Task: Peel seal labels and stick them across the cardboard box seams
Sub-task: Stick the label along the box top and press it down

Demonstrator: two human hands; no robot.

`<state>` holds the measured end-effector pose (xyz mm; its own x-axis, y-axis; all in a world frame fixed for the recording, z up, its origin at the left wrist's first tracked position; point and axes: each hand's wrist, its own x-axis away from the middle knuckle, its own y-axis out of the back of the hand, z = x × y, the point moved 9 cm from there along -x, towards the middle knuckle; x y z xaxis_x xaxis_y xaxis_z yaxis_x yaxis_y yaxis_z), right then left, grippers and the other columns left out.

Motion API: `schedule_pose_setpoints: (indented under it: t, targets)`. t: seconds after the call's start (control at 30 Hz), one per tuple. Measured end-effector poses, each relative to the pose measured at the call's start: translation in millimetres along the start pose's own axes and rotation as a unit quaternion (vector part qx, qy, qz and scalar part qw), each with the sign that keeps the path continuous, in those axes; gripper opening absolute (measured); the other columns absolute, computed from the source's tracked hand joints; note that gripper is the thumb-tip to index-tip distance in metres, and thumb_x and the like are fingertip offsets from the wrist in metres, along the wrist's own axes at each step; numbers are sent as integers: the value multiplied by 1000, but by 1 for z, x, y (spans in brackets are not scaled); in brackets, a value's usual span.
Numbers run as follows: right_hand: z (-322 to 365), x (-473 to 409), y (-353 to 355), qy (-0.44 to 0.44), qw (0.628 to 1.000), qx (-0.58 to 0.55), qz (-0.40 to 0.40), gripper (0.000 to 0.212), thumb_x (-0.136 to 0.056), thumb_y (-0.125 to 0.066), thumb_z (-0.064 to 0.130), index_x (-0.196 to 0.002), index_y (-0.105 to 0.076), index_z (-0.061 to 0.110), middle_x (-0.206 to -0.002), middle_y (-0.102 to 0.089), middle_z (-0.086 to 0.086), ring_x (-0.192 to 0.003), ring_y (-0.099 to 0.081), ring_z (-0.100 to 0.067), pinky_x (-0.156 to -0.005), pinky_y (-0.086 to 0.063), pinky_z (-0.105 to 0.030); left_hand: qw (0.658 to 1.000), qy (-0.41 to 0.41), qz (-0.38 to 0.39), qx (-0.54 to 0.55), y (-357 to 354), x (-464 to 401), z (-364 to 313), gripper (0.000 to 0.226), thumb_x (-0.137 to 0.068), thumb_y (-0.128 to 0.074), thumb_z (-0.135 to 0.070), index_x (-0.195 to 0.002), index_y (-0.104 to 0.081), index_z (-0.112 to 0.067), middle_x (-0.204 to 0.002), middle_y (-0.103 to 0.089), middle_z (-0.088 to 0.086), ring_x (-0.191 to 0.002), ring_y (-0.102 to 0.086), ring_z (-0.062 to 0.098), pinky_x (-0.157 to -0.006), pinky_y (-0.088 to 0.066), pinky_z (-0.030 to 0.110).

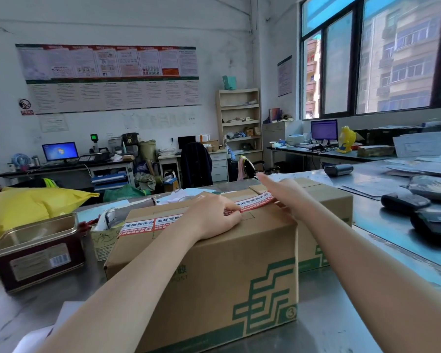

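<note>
A brown cardboard box (201, 271) with green postal markings stands on the metal table in front of me. White-and-red seal labels (148, 224) lie in a row along its top seam. My left hand (214, 216) rests on the box top, its curled fingertips pressing the near end of another seal label (255, 201). My right hand (284, 193) lies over the far end of that label near the box's right top edge, index finger stretched straight out; the other fingers press down on the label.
A dark red metal tin (36, 250) stands open at the left, behind it a yellow plastic bag (28, 202). A small carton (105, 238) sits just left of the box. Black handheld devices (423, 207) and papers lie on the table at the right.
</note>
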<state>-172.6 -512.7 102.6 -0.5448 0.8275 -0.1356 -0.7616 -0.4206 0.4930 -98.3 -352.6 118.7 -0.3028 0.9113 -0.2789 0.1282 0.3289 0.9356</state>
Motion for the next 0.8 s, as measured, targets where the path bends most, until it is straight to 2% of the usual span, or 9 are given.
schedule_pose_setpoints:
  t: [0.07, 0.13, 0.27, 0.4, 0.5, 0.6, 0.67, 0.7, 0.8]
  targets:
    - [3, -2, -5, 25, 997, 70, 3, 36, -84, -58, 43, -88, -60, 7, -85, -58, -9, -70, -50, -17, -55, -38, -26, 1000, 0, 0, 0, -1, 0, 0, 37, -93, -44, -34, -124, -62, -26, -135, -55, -8, -123, -47, 11, -98, -41, 31]
    - [-4, -5, -2, 19, 994, 104, -9, 27, -86, -60, 29, -72, -57, 6, -69, -53, -6, -60, -47, -17, -49, -35, -25, 1000, 0, -2, 1, 0, 0, 0, 37, -93, -45, -34, -124, -62, -26, -136, -55, -8, -124, -47, 11, -100, -40, 31]
    - [-16, -6, 2, -3, 996, 87, -17, 28, -88, -58, 26, -89, -64, -2, -90, -62, -14, -79, -57, -25, -62, -42, -27, 1000, 2, 3, 10, -1, 0, 0, 36, -93, -45, -34, -125, -61, -26, -136, -54, -8, -123, -47, 10, -99, -41, 31]
    - [-17, -4, 1, -16, 995, 96, -9, 27, -87, -57, 27, -71, -53, 4, -75, -54, -8, -66, -50, -20, -48, -34, -25, 1000, 2, 3, 11, 0, 1, -1, 36, -93, -45, -33, -125, -61, -26, -136, -54, -8, -123, -48, 10, -98, -41, 30]
    - [-19, -2, 2, -18, 996, 90, -1, 33, -86, -58, 32, -86, -62, -1, -87, -61, -13, -76, -54, -24, -50, -37, -25, 1000, 1, 2, 10, 0, 1, -2, 36, -93, -46, -33, -125, -61, -27, -136, -55, -8, -122, -48, 11, -98, -42, 32]
    - [-12, 1, 6, 9, 993, 120, -12, 29, -86, -59, 24, -96, -68, -2, -99, -67, -14, -85, -60, -25, -66, -49, -28, 1000, 3, 3, 13, 0, 2, -2, 36, -93, -45, -33, -124, -61, -27, -136, -55, -7, -122, -49, 12, -98, -43, 33]
    - [5, 6, 8, 63, 988, 139, -38, 20, -86, -58, 12, -97, -71, 1, -102, -68, -12, -97, -60, -25, -79, -48, -29, 1000, 1, -3, 12, 2, 2, -3, 35, -93, -45, -32, -123, -62, -27, -134, -56, -7, -120, -50, 12, -97, -44, 33]
    - [15, 9, 6, 92, 985, 143, -37, 19, -86, -56, 10, -95, -72, 2, -101, -68, -11, -98, -60, -25, -79, -46, -29, 1000, -2, -7, 12, 3, 3, -4, 35, -93, -45, -31, -122, -63, -27, -133, -58, -7, -119, -51, 11, -97, -45, 34]
    - [29, 19, -16, 122, 968, 215, 37, 32, -90, -55, 23, -67, -61, 1, -70, -55, -8, -66, -51, -18, -56, -40, -24, 1000, -7, -14, 9, 4, 5, -5, 33, -92, -45, -30, -119, -65, -28, -129, -60, -8, -116, -52, 12, -96, -45, 35]
